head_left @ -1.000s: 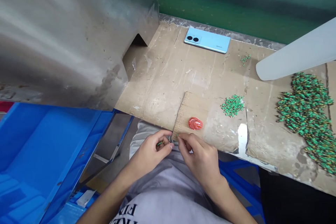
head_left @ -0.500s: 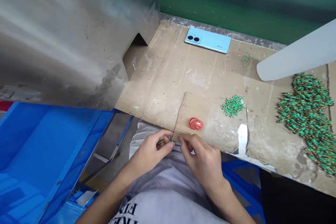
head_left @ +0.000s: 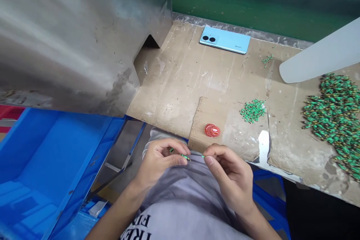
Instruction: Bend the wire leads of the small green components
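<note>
My left hand [head_left: 164,160] is closed on small green and yellow pieces, one of which [head_left: 185,157] pokes out between thumb and fingertips. Close to its right, my right hand [head_left: 230,172] pinches a tiny green piece [head_left: 203,156] between thumb and index finger. The hands are apart, over my lap at the table's front edge. Just beyond them a red glossy blob [head_left: 212,130] sits on a cardboard piece [head_left: 209,108]. A small pile of tiny green pieces [head_left: 253,111] lies to its right, and a large pile of green and yellow pieces [head_left: 334,116] farther right.
A light blue phone [head_left: 225,40] lies at the table's back. A few green bits [head_left: 267,60] are near a white tube [head_left: 320,56] slanting in from the right. A metal panel [head_left: 75,41] stands left, above a blue bin [head_left: 42,150].
My right hand has moved right and turned, so the tiny green piece in its pinch shows more clearly. The piece in my left fingertips now points right. The view has shifted slightly.
</note>
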Available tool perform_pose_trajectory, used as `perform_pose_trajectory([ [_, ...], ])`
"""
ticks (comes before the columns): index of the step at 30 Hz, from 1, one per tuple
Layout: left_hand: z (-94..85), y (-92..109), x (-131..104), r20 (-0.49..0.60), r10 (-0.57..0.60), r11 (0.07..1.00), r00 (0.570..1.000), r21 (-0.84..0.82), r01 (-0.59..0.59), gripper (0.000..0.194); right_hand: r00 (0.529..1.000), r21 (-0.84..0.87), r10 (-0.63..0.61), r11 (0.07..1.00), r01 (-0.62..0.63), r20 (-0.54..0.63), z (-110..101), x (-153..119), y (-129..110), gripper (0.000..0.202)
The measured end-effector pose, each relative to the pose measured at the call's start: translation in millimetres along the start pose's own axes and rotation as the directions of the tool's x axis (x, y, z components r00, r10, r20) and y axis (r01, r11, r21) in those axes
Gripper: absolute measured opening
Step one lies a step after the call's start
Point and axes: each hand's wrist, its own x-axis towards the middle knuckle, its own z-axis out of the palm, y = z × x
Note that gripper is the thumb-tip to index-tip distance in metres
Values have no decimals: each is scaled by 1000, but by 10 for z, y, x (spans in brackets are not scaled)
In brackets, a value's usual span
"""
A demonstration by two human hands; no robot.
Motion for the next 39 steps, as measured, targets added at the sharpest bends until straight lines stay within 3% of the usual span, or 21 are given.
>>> perform_pose_trajectory([
  [3,106,-16,0,27,102,995,994,-20,-101,20,1000,104,22,994,-22,9,8,43,-51,10],
  [8,207,1,-24,77,178,984,981,-33,-176,21,997,139,24,990,-34,80,20,89,-51,11],
  [18,215,-20,-32,142,270,960,952,29,-277,24,976,247,71,961,-122,206,4,88,-3,19],
  [29,227,5,-35,142,248,963,958,68,-260,26,956,249,170,941,-229,237,-30,133,-63,35],
  [39,218,-1,-27,187,221,971,957,46,-233,24,931,246,217,924,-293,293,-60,178,-70,36],
])
